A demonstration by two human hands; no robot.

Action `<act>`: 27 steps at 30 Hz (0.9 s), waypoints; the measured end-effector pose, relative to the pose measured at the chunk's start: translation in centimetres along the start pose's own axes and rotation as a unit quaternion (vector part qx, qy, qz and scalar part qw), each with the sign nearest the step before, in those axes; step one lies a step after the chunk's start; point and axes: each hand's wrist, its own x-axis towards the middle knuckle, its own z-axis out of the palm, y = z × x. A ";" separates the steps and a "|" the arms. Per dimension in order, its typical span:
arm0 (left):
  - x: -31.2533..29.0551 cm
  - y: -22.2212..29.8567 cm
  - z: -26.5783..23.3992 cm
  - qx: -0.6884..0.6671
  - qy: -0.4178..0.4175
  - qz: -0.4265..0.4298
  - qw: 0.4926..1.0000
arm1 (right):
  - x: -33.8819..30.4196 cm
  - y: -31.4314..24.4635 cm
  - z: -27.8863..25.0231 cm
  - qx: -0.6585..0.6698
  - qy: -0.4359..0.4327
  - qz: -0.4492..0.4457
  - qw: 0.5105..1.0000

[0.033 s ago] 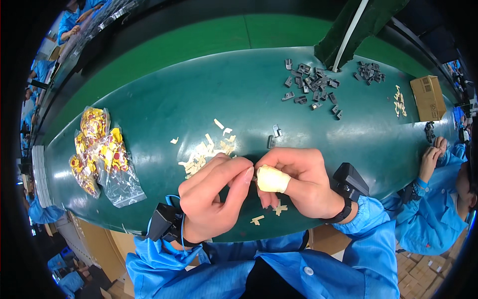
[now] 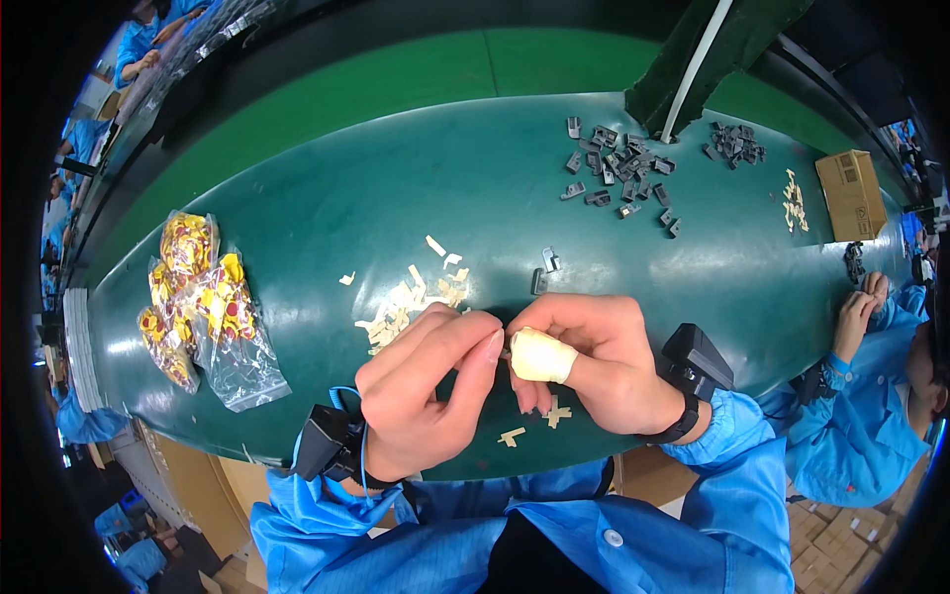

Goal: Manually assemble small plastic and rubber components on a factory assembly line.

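My left hand (image 2: 427, 381) and my right hand (image 2: 604, 366) meet over the near middle of the table, fingertips almost touching. Both are closed in a pinch. Whatever lies between the fingertips is too small and hidden to name. A pale yellow covering (image 2: 541, 356) wraps my right thumb. Just beyond my left hand lies a loose pile of small cream-coloured strips (image 2: 401, 305). Two small dark grey plastic parts, one of them a clip-like piece (image 2: 538, 281), rest beyond my right hand. Nearer me, below the right fingers, are small cream cross-shaped pieces (image 2: 558, 412).
Clear bags of yellow and red pieces (image 2: 213, 297) lie at the left of the green table (image 2: 336, 198). Many grey plastic parts (image 2: 623, 163) are scattered at the far right, near a post. A cardboard box (image 2: 851, 195) stands farther right, beside a co-worker's hands (image 2: 859, 315).
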 end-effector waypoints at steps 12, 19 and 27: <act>-0.2 0.5 -0.6 -0.036 -0.025 -0.045 0.998 | -0.2 0.1 0.3 -0.020 0.000 -0.037 0.999; 0.0 0.1 -1.2 -0.206 0.094 -0.210 0.951 | 0.3 -0.6 -0.6 -0.063 0.075 -0.068 0.993; -0.5 0.4 -1.5 -0.215 0.052 -0.229 0.948 | 2.0 -2.2 -5.0 0.156 0.228 -0.123 0.953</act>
